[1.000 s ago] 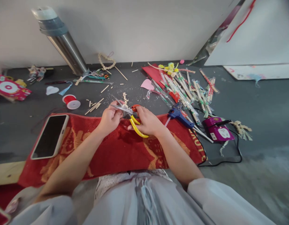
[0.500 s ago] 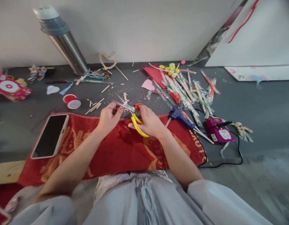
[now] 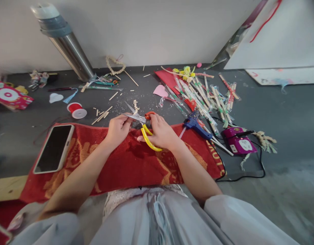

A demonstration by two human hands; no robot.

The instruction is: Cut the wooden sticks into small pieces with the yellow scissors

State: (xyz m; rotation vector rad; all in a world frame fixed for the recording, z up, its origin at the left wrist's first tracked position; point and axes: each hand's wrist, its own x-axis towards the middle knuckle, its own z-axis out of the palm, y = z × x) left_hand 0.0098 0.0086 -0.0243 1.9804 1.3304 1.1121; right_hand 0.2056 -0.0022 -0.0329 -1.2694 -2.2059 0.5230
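Note:
My right hand (image 3: 162, 132) is wrapped round scissors (image 3: 137, 118) with a yellow and an orange handle loop. Their blades are spread apart and point up and to the left. My left hand (image 3: 119, 128) is closed in a pinch beside the lower blade, and what its fingers hold is hidden. Just beyond the blades is a little heap of pale cut bits (image 3: 136, 106). Several short wooden sticks (image 3: 103, 115) lie left of the blades on the dark table. Beneath both hands a red towel (image 3: 126, 163) is spread.
On the towel's left lies a phone (image 3: 54, 148); a red spool (image 3: 76, 110) and steel flask (image 3: 72, 51) are behind it. To the right are a blue glue gun (image 3: 196, 126), wrapped chopsticks (image 3: 197, 97), a purple box (image 3: 238, 141) and a black cable (image 3: 261, 166).
The scissors and both hands stay almost in place. The yellow loop has shifted slightly left, and the whole view has moved a little.

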